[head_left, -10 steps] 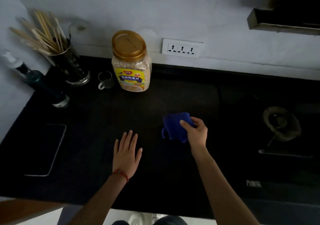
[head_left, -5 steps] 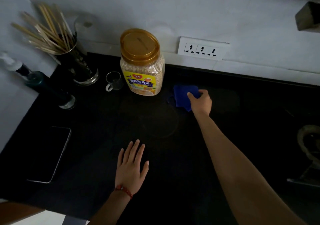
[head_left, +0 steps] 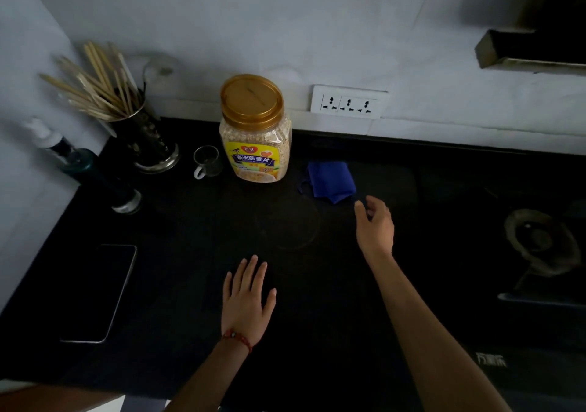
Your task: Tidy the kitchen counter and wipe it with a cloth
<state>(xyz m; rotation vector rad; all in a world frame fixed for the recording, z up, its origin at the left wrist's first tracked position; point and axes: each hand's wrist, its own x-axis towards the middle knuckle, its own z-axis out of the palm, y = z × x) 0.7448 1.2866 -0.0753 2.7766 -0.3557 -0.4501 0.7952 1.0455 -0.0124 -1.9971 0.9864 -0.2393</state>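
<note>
A crumpled blue cloth (head_left: 331, 181) lies on the black counter (head_left: 190, 227), just right of the oat jar (head_left: 255, 132) with its gold lid. My right hand (head_left: 374, 226) hovers a little below and right of the cloth, fingers loosely curled, holding nothing and not touching it. My left hand (head_left: 247, 300) rests flat on the counter near the front, fingers spread, a red bracelet on the wrist.
Along the back left stand a small glass cup (head_left: 206, 161), a metal holder of chopsticks (head_left: 139, 135) and a dark pump bottle (head_left: 95, 173). A phone (head_left: 98, 291) lies flat at the left. A gas burner (head_left: 542, 240) sits at the right, a socket strip (head_left: 348, 102) on the wall.
My right hand carried the cloth back next to the jar, let it go and drew away toward me. The left hand stayed flat on the counter.
</note>
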